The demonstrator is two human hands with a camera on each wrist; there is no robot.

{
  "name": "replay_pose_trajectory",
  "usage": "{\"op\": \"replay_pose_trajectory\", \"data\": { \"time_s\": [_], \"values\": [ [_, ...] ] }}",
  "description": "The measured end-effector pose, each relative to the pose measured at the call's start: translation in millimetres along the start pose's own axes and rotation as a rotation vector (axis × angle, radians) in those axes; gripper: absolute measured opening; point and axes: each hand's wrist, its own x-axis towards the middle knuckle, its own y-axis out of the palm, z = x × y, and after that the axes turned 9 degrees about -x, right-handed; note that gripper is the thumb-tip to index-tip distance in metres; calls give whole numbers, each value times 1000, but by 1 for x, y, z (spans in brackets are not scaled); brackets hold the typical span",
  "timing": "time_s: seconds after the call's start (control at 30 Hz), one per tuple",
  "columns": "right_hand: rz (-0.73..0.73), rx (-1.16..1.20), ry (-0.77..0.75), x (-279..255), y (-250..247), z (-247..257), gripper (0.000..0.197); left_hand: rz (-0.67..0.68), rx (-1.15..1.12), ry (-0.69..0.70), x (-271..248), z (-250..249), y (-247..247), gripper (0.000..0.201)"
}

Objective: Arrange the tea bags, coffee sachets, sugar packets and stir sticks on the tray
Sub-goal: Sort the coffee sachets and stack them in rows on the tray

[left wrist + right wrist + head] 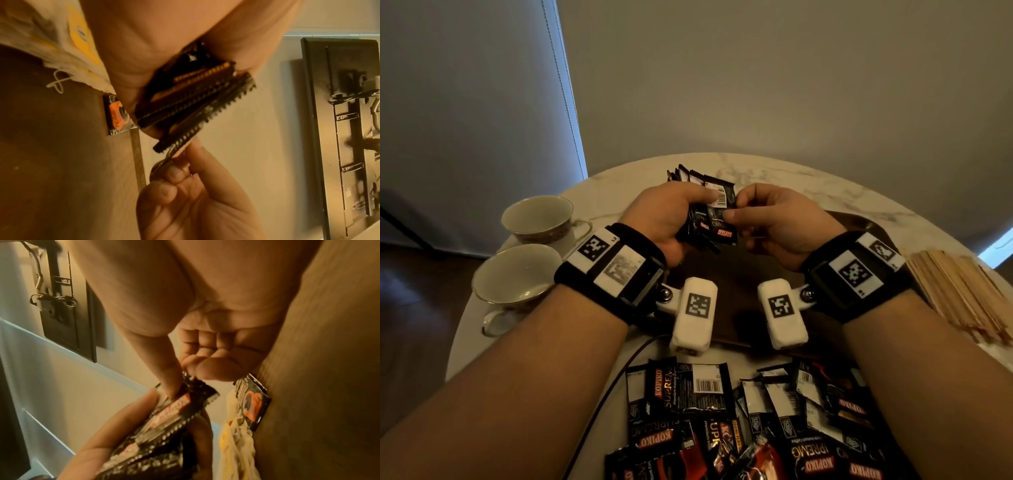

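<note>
Over the tray (743, 274), both hands (apparently) grip coffee sachets (714, 214).

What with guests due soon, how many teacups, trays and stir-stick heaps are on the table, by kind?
Teacups: 2
Tray: 1
Stir-stick heap: 1
Total: 4
The coffee sachets overlap too much to count.
</note>
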Motion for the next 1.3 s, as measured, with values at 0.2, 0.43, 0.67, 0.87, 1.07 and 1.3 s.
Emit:
{"op": "replay_pose_trajectory", "data": {
  "time_s": [0.2,0.43,0.67,0.87,1.07,1.3],
  "values": [
    [105,59,0,-3,5,2,22,115,-42,53,-3,5,6,42],
    [69,137,-13,-2,0,-2,45,20,-88,82,2,1,3,25],
    [-41,296,-53,2,-9,-4,21,-101,-63,259,6,-6,-5,24],
    [-15,205,-85,5,-12,-8,24,-7,15,325,2,-2,-2,43],
    [-115,339,-115,8,-11,-12,16,52,236,323,-2,-2,-3,33],
    [-126,297,-134,7,-10,-10,17,90,195,270,-3,0,-1,29]
  ]
}}
